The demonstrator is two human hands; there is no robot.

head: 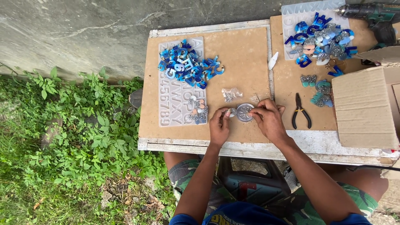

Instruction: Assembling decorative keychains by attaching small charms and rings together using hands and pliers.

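I am resting my left hand (218,126) on the rough brown board (243,54), its fingertips pinching a small glittery piece (231,112), too small to tell its shape. My right hand (268,118) is curling beside it, fingers drawn together on the edge of a round silvery tin (244,112) that is lying flat between my two hands. A crinkled clear plastic bag (231,94) is sitting just above the tin. To the left, a translucent rubbery letter mould (177,100) is carrying a heap of glossy blue resin letters (189,64). Black-handled pliers (300,110) are lying to my right, near a plain cardboard box (364,106). A second pile of blue and glittery letters (321,39) is sitting further back, well apart from my hands.
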